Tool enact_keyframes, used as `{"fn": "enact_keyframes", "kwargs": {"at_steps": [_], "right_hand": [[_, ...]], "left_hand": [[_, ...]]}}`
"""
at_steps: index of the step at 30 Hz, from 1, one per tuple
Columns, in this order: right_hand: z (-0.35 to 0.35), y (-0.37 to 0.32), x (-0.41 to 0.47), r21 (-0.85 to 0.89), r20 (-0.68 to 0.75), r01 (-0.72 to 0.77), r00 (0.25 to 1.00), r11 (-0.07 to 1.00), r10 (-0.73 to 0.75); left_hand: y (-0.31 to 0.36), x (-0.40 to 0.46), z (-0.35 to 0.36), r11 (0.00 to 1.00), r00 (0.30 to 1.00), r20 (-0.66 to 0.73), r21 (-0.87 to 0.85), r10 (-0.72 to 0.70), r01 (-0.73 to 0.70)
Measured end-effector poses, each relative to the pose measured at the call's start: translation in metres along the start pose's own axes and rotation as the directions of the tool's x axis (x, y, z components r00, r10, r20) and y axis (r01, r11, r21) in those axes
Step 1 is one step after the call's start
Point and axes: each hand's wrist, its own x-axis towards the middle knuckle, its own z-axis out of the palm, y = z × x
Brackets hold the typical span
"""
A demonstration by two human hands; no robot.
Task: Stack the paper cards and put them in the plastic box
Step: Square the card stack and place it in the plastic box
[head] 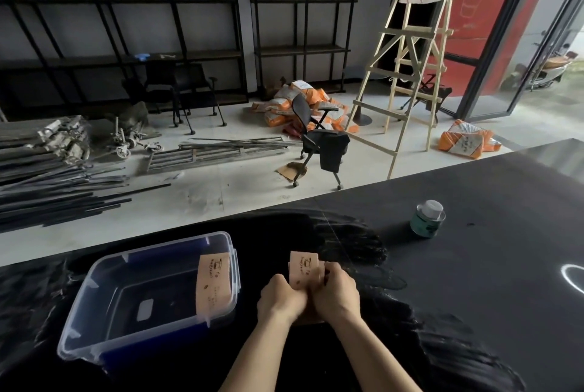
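Note:
A clear plastic box [104, 306] stands on the black table at the left. One tan paper card [213, 284] leans inside it against the right wall. Just right of the box, a small stack of tan paper cards [304, 267] stands upright on the table, printed face towards me. My left hand [279, 298] grips the stack's lower left side. My right hand [336, 292] grips its right edge, fingers curled over the cards. The lower part of the stack is hidden behind both hands.
A small green jar with a pale lid [427, 218] stands on the black table [474, 297] to the far right of my hands. Beyond the table's far edge lie the floor, a black office chair [319, 135], a wooden ladder [410, 69] and metal bars.

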Motion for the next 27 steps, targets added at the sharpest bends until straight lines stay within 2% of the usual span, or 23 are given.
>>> {"fn": "enact_keyframes", "kwargs": {"at_steps": [4, 7, 9, 13, 15, 18, 20, 22, 24, 27], "right_hand": [[0.001, 0.011, -0.006, 0.267, 0.083, -0.075, 0.995, 0.961, 0.054], [-0.006, 0.021, -0.019, 0.574, 0.179, -0.132, 0.983, 0.808, 0.033], [-0.008, 0.024, -0.035, 0.66, 0.2, -0.119, 0.98, 0.742, -0.021], [0.002, 0.019, -0.077, 0.69, 0.189, -0.015, 0.969, 0.724, -0.159], [0.013, 0.01, -0.103, 0.701, 0.247, 0.022, 0.93, 0.713, -0.271], [0.037, -0.004, -0.142, 0.679, 0.214, 0.217, 0.855, 0.701, -0.472], [0.054, -0.017, -0.16, 0.644, 0.169, 0.353, 0.799, 0.678, -0.577], [0.073, -0.028, -0.173, 0.626, 0.155, 0.433, 0.746, 0.649, -0.648], [0.088, -0.037, -0.181, 0.648, 0.153, 0.449, 0.715, 0.616, -0.682], [0.101, -0.046, -0.188, 0.694, 0.243, 0.3, 0.758, 0.654, -0.605]], "left_hand": [[-0.004, -0.009, -0.001, 0.993, 0.999, 0.04, -0.12, 0.008, -0.003], [-0.015, -0.022, -0.005, 0.935, 0.992, 0.082, -0.347, 0.1, -0.066], [-0.027, -0.036, -0.012, 0.873, 0.972, 0.085, -0.462, 0.221, -0.158], [-0.06, -0.064, -0.035, 0.838, 0.927, 0.061, -0.453, 0.37, -0.305], [-0.08, -0.079, -0.05, 0.84, 0.904, 0.034, -0.387, 0.426, -0.381], [-0.116, -0.097, -0.07, 0.83, 0.86, -0.078, -0.229, 0.505, -0.508], [-0.138, -0.106, -0.089, 0.791, 0.843, -0.113, -0.3, 0.526, -0.533], [-0.157, -0.111, -0.106, 0.771, 0.856, -0.117, -0.387, 0.503, -0.506], [-0.171, -0.115, -0.118, 0.762, 0.861, -0.145, -0.412, 0.487, -0.5], [-0.189, -0.115, -0.122, 0.728, 0.867, -0.102, -0.501, 0.487, -0.468]]}}
